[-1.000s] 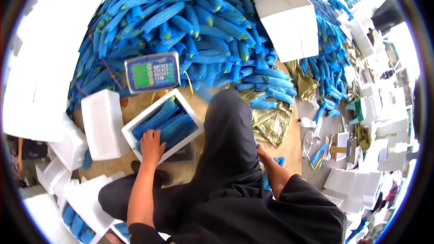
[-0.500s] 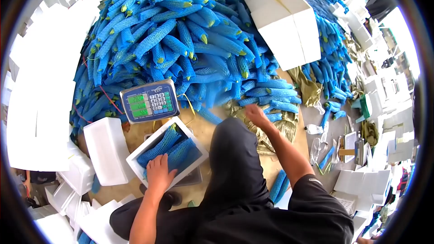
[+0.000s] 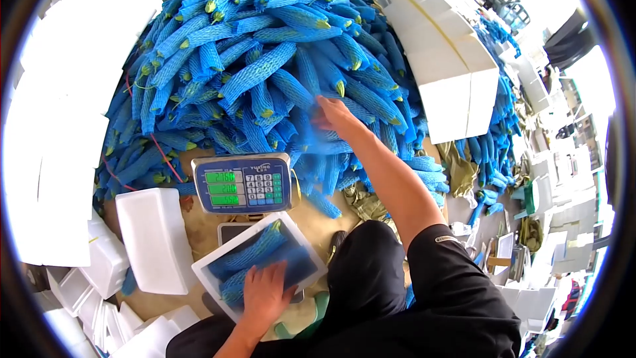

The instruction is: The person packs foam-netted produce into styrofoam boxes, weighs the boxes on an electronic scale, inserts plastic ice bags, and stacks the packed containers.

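Observation:
My left hand [image 3: 267,292] rests inside a white foam box [image 3: 309,233], its fingers spread over the long gourds [image 3: 255,252] in blue netting there. The box sits tilted on the plate of a digital scale [image 3: 242,184], whose display is lit green. Over the front of the large heap of netted gourds [image 3: 265,86], my right hand [image 3: 336,118] reaches out. Motion smears its fingers, and a blurred blue shape lies beside them. Whether they grip a gourd I cannot make out. Green tips poke from many of the sleeves.
An upturned white foam box [image 3: 156,242] stands left of the scale, with more foam boxes [image 3: 109,258] beyond. A large white foam block [image 3: 457,86] borders the heap on the right. Olive cloth [image 3: 364,202] lies by my knee. A red string [image 3: 165,159] crosses the heap's left side.
My right hand has moved from beside my knee up and left to the heap. My left hand remains in the foam box. The view has shifted, so the scale and box appear lower.

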Tool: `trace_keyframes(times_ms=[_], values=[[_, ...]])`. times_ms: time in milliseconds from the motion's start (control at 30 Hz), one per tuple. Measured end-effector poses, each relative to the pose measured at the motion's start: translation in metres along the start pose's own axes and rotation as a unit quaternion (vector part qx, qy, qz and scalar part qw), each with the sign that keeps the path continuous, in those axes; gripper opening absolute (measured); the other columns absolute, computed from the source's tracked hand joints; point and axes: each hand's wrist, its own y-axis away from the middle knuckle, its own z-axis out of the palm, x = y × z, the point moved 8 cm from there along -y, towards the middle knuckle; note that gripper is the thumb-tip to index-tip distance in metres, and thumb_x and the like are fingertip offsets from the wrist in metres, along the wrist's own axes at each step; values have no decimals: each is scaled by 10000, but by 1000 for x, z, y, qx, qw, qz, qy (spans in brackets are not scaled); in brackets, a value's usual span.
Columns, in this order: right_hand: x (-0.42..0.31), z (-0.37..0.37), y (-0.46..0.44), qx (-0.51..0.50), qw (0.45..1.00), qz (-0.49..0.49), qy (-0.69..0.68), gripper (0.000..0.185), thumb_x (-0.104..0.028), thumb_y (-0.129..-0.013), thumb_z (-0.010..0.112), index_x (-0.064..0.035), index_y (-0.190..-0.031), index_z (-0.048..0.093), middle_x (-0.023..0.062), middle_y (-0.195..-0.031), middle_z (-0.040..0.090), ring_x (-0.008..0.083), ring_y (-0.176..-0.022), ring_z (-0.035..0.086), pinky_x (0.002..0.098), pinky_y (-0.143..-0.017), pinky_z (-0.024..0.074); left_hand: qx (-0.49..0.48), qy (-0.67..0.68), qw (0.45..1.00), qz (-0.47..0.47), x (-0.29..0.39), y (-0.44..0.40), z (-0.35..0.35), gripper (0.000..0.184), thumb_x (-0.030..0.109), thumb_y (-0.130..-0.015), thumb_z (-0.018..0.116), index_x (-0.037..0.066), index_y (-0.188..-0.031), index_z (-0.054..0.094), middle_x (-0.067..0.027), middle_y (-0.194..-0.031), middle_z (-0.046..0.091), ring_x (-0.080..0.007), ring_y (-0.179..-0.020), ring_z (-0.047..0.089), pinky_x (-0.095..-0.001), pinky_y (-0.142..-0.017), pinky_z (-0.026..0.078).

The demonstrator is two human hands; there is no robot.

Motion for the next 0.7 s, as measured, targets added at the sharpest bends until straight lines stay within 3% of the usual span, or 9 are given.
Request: trace_keyframes(times_ms=[67, 100, 233, 267, 333, 367, 400, 533, 700], values=[[-6, 10, -15, 4, 997, -33, 69, 586, -555, -1030, 553, 11, -979, 699, 119, -841, 737, 233, -763, 727, 375, -722, 604, 4, 9, 1000, -6, -3, 2, 0, 696, 329, -805, 843, 76, -1402, 592, -110, -1245, 683, -311, -1139, 650, -552, -1062, 445], [-4, 8, -26, -19, 989, -21, 144, 617, -563, -1056, 527, 8, -1248, 658, 83, -989, 700, 190, -849, 694, 335, -731, 591, 4, 15, 1000, -11, -3, 1, -1, 690, 325, -800, 844, 77, -1394, 597, -101, -1246, 685, -300, -1124, 655, -553, -1070, 442], [0, 3, -26, -2, 999, 34, 0, 647, -623, -999, 596, -2, -1168, 657, 30, -961, 592, 158, -842, 614, 343, -719, 604, -7, 25, 999, -22, -1, 0, -4, 670, 332, -804, 838, 89, -1384, 608, -82, -1251, 689, -276, -1114, 660, -557, -1087, 431], [-5, -6, -28, 40, 998, 8, 42, 613, -605, -981, 636, -15, -1144, 650, 86, -1041, 621, 233, -932, 645, 401, -803, 597, -13, 27, 999, -24, -2, 1, -2, 666, 336, -806, 836, 93, -1383, 610, -78, -1251, 689, -273, -1115, 660, -554, -1089, 429], [-39, -16, -7, 258, 900, -209, 283, 560, -539, -950, 687, -35, -1190, 642, 166, -1157, 642, 341, -1067, 642, 475, -938, 547, -18, 29, 999, -30, -5, -1, -1, 657, 344, -811, 831, 100, -1381, 614, -69, -1251, 688, -266, -1118, 659, -549, -1093, 426], [-52, -14, 8, 295, 864, -259, 315, 528, -420, -900, 726, -54, -1262, 611, 243, -1252, 620, 425, -1197, 582, 536, -1022, 482, -15, 31, 999, -31, -5, -2, -3, 656, 346, -813, 830, 101, -1382, 615, -66, -1250, 688, -262, -1118, 659, -547, -1094, 425], [-68, -6, 18, 322, 834, -319, 316, 473, -320, -879, 762, -66, -1252, 622, 211, -1244, 627, 413, -1200, 578, 521, -992, 494, -12, 34, 999, -32, -4, -4, -5, 654, 347, -815, 829, 102, -1383, 615, -63, -1248, 688, -259, -1118, 659, -545, -1095, 424], [-116, 63, 35, 163, 816, -449, 327, 509, -169, -841, 792, -76, -1310, 618, 195, -1323, 621, 408, -1272, 552, 490, -1092, 461, 12, 37, 999, -9, -3, -5, -3, 677, 343, -806, 837, 85, -1389, 609, -67, -1241, 686, -259, -1116, 662, -523, -1086, 420], [-136, 126, 21, 103, 768, -482, 409, 595, -242, -882, 755, -66, -1414, 555, 169, -1483, 546, 399, -1371, 491, 530, -1142, 413, 7, 38, 999, -8, -5, -7, -4, 667, 345, -813, 836, 99, -1391, 614, -47, -1244, 673, -239, -1116, 658, -526, -1088, 419]])
